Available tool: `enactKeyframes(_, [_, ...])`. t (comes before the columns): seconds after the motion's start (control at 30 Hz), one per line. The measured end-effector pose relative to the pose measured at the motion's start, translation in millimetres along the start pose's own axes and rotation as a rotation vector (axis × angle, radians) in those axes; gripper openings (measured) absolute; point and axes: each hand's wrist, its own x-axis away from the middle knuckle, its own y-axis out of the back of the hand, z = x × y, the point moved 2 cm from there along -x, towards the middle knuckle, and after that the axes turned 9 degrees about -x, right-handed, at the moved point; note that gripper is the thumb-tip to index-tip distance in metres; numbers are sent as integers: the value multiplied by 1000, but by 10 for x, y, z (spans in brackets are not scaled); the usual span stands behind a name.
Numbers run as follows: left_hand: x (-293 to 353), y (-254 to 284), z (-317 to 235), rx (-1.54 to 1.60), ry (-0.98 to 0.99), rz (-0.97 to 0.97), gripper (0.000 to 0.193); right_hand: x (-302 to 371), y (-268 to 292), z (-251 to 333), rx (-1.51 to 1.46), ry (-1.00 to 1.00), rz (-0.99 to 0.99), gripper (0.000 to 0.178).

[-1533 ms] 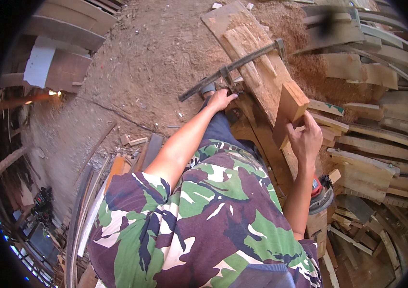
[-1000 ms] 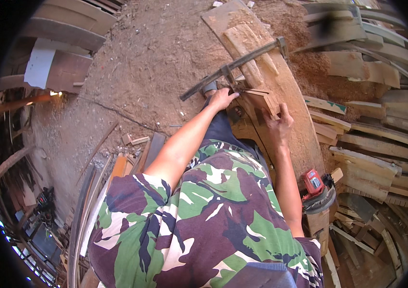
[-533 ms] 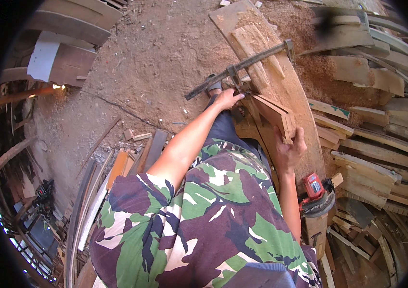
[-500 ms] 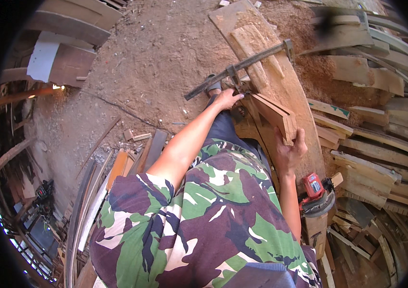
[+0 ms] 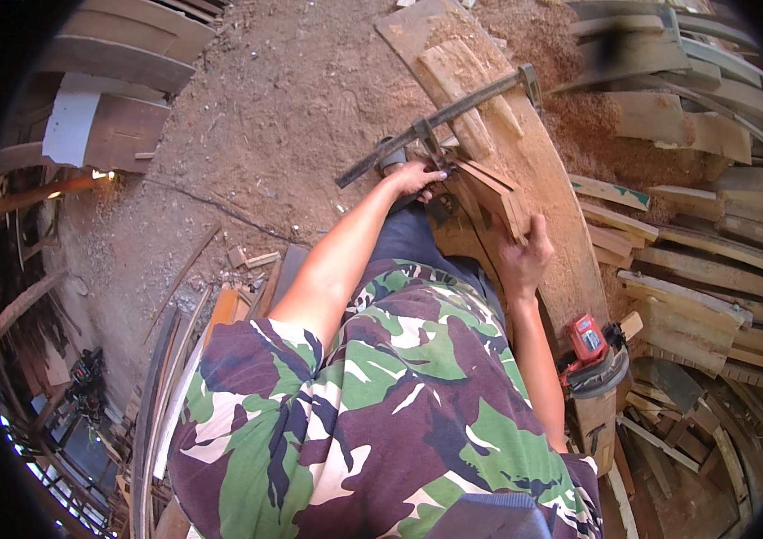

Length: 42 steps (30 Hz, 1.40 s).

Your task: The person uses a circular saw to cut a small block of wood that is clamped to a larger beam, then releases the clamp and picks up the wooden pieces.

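Note:
A dark metal bar clamp (image 5: 476,97) lies slantwise across a long wooden plank (image 5: 554,193) dusted with sawdust. My left hand (image 5: 415,179) is closed at the clamp's near end, thumb and fingers at its screw below the sliding jaw; exactly what they grip is partly hidden. A pair of brown wooden boards (image 5: 492,191), stacked face to face and set on edge, has its far end by that jaw. Around their near end, my right hand (image 5: 525,258) is closed, thumb on one side and fingers on the other. Sawdust-covered wood strips (image 5: 459,94) lie under the clamp bar.
A red and black power tool (image 5: 590,346) sits at the plank's near right end. Stacks of cut boards (image 5: 714,269) fill the right side. More offcuts (image 5: 247,301) lie by my left arm, and a dark cable (image 5: 220,214) crosses the dirt floor.
My right hand and the boards' near end have moved slightly away from me and to the left. My left hand stays at the clamp. The whole view has shifted a little.

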Motion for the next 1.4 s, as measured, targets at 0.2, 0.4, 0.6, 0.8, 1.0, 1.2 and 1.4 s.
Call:
enactKeyframes(0.2, [4, 6, 39, -136, 18, -140, 42, -284, -539, -464, 40, 16, 59, 36])
enactKeyframes(0.4, [138, 91, -78, -312, -90, -88, 40, -399, -678, -486, 49, 45, 75, 38])
enactKeyframes(0.6, [-5, 260, 485, -396, -122, 146, 63, -419, -701, -519, 67, 76, 69, 41])
enactKeyframes(0.8, [340, 315, 517, -902, -339, -212, 71, -424, -700, -515, 63, 111, 71, 44])
enactKeyframes(1.0, [708, -70, 197, -998, -336, -549, 48, -407, -668, -471, 63, 13, 106, 46])
enactKeyframes(1.2, [426, 456, 238, -758, -129, 81, 51, -417, -680, -536, 47, 47, 110, 45])
enactKeyframes(1.4, [674, 107, 195, -875, -264, -429, 46, -425, -675, -575, 56, 177, 84, 50])
